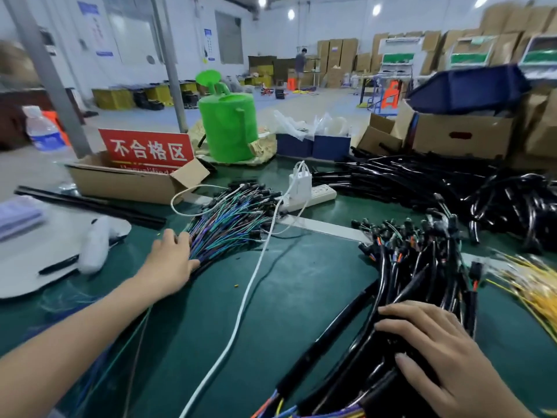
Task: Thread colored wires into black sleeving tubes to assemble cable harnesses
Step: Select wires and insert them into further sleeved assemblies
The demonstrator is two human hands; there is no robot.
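Observation:
A fanned bundle of colored wires (229, 218) with black connectors lies on the green table (301, 282) left of centre. My left hand (173, 256) rests flat against the bundle's near end, fingers spread among the wires. A pile of black sleeved harnesses (422, 267) runs from the centre right down to the front edge, with colored wire ends poking out at the bottom. My right hand (443, 354) lies palm down on top of that pile, fingers apart. One black sleeving tube (334, 330) lies diagonally beside the pile.
A white charging cable (241, 309) crosses the table from a power strip (313, 194). Behind stand a cardboard box with a red sign (147, 149), a green watering can (229, 128) and more black harnesses (422, 179). Yellow wires (530, 285) lie far right, long black strips (90, 203) left.

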